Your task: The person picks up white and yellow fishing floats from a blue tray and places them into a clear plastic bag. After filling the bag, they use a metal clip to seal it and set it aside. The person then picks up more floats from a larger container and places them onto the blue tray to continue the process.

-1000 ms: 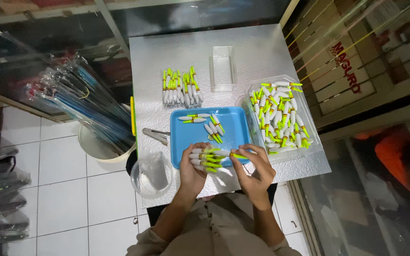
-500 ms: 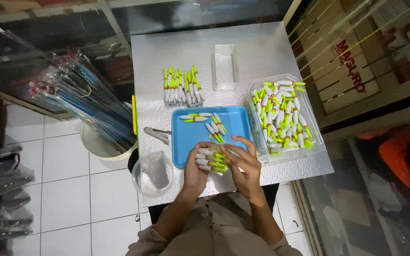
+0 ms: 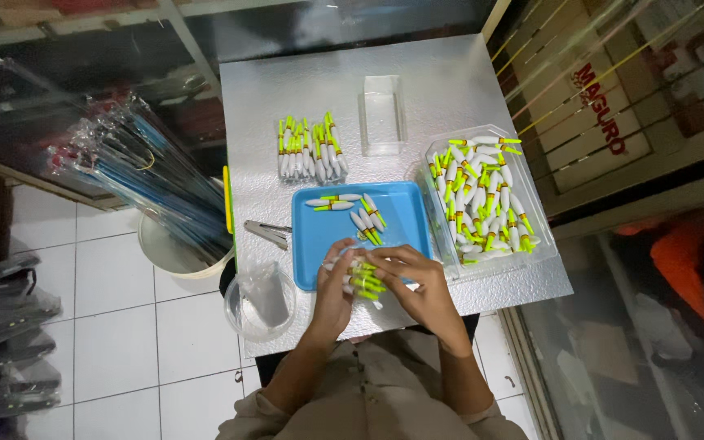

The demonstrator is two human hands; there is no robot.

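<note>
Hands meet over the near edge of the blue tray (image 3: 319, 244). Left hand (image 3: 334, 292) is clenched around a small bunch of fishing floats (image 3: 363, 279), white bodies with yellow-green tips, held side by side. Right hand (image 3: 419, 281) comes in from the right, fingers curled onto the same bunch, touching its far end; both grip it. Bunch sits just above the tray's front rim, at the near side of the counter (image 3: 287, 90).

More loose floats (image 3: 352, 208) lie scattered in the tray's far half, apart from the hands. Clear plastic tub (image 3: 543, 244) just right of the tray, heaped with the same floats. Row of floats (image 3: 310, 148) lined up on the counter beyond the tray, tips pointing away. Small clear box (image 3: 382, 114) stands right of that row. Metal pliers (image 3: 268, 233) lie left of the tray, near the counter edge. Round clear container (image 3: 261, 303) sits at the near left corner, left of the left hand. White bucket (image 3: 165, 248) on the floor beside the counter, holding long blue rods in plastic sleeves (image 3: 140, 167).
</note>
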